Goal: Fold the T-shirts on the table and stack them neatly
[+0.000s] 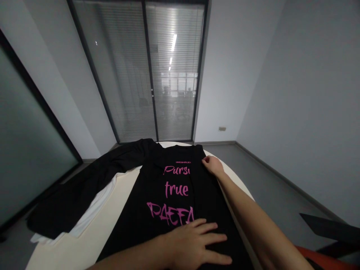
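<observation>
A black long-sleeved shirt [157, 187] with pink lettering lies spread on a pale table [123, 204]. Its right side is folded inward in a long strip, covering the ends of the printed words. My left hand [197, 242] rests flat on the lower part of the shirt, fingers spread over the folded strip. Up near the shoulder, my right hand [214, 165] pinches the folded edge of the shirt between thumb and fingers. The left sleeve [92, 183] stretches out sideways, with white cloth [97, 204] showing under it; whether that cloth belongs to the shirt I cannot tell.
The table has a rounded far edge. Beyond it stand glass panels with blinds [174, 93] and a grey wall [306, 105]. A dark, flat-edged object [329, 227] and something orange [317, 257] are at the lower right. Frosted glass [28, 131] is on the left.
</observation>
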The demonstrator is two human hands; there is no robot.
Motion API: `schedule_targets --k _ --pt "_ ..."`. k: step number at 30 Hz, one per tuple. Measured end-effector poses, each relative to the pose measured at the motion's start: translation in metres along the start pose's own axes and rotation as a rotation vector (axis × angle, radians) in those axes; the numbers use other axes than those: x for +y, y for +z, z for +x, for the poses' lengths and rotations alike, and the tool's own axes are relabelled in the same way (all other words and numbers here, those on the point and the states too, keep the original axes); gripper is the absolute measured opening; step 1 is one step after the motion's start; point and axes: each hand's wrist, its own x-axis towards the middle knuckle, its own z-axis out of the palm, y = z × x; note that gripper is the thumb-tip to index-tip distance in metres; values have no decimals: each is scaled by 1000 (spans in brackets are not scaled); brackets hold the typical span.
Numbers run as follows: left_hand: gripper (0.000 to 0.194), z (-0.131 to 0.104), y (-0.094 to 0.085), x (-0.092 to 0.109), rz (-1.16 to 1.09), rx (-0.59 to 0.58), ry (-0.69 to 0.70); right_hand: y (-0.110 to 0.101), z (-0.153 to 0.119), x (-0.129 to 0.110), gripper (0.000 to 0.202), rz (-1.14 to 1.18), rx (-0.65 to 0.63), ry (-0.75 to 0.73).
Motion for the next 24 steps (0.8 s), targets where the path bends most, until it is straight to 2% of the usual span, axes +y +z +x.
schedule_targets --k 6,8,12,15,18,20,21,24 --pt "46 -5 17 -4 -30 17 -28 17 -3 -49 51 -62 -25 28" --pt "45 -6 19 -7 -33 44 -32 21 -3 -58 52 -117 -41 23" --pt "46 -9 22 -10 -54 111 -75 26 -1 -65 36 -167 -33 42" --pt "43 -8 23 -9 -55 155 -89 28 -1 -65 37 -168 -16 26" --pt "37 -9 14 -16 -37 217 -136 33 -4 -66 40 -183 -2 -17" --pt "28 -15 0 -31 -14 267 -259 36 -7 -69 42 -217 16 -27" --pt "22 -22 -9 -42 7 308 -365 38 -8 -70 43 -236 29 -26" --pt "26 -59 -34 -86 140 430 -782 40 -12 -80 43 -260 77 -53"
